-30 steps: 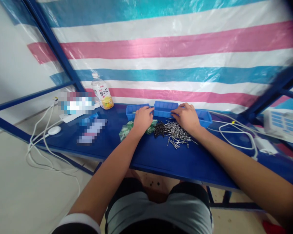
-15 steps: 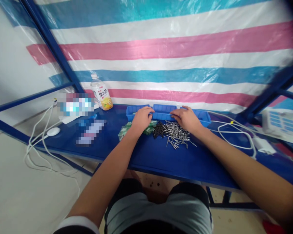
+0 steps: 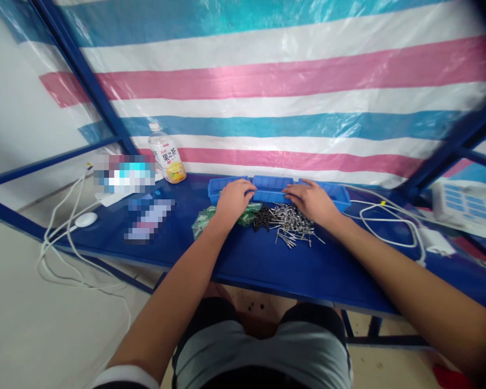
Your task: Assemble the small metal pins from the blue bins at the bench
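Three blue plastic bins stand in a row at the back of the blue table: the left bin (image 3: 216,187), the middle bin (image 3: 273,195) and the right bin (image 3: 341,196). My left hand (image 3: 235,199) has its fingers closed at the left end of the middle bin. At that bin's right end, the fingers of my right hand (image 3: 308,200) close on its edge. In front lie a pile of silver pop rivets (image 3: 292,222), a small heap of black screws (image 3: 262,217) and green packets (image 3: 204,219), partly covered by my left hand and forearm.
A drink bottle (image 3: 168,154) stands at the back left. Nearby are a white mouse (image 3: 86,219) and blurred items. White cables and a white adapter (image 3: 436,241) lie to the right, beside a pale device (image 3: 465,208). Blue frame posts and a striped sheet (image 3: 267,86) bound the table.
Both hands stay at the middle bin with almost the same grip. The whole view has shifted very slightly; the bins and piles look unmoved.
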`<move>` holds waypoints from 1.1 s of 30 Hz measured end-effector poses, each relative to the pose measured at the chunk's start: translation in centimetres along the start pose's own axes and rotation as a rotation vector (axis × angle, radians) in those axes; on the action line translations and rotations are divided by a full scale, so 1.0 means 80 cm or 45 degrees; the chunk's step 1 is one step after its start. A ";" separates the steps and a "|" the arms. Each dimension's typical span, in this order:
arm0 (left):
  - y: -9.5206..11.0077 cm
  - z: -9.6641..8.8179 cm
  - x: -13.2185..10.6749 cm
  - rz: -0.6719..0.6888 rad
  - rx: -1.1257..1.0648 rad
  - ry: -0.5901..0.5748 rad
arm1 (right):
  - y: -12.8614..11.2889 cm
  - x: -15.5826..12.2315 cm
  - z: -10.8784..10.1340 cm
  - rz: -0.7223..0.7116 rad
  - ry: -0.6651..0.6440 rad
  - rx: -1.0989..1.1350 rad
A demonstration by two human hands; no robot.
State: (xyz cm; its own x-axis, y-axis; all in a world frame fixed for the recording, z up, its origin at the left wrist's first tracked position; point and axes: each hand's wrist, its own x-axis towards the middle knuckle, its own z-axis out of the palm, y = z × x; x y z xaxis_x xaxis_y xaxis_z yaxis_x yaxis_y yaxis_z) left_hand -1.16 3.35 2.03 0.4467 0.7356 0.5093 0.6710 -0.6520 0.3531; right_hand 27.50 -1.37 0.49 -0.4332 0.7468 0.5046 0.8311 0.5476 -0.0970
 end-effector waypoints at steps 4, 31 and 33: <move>0.001 0.000 0.000 0.017 0.001 0.004 | -0.010 -0.001 -0.005 0.006 0.031 0.075; 0.000 0.004 0.001 0.039 -0.039 0.040 | -0.022 0.008 -0.004 0.157 0.164 0.221; 0.000 0.004 0.001 0.039 -0.032 0.032 | -0.021 0.008 -0.008 0.165 0.203 0.205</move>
State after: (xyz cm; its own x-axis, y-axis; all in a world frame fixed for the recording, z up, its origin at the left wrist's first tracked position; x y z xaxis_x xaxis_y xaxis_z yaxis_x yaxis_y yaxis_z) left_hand -0.92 3.45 1.85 0.4514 0.7107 0.5396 0.6423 -0.6785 0.3564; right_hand 26.05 -2.07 1.54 -0.2559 0.7526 0.6067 0.8041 0.5141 -0.2986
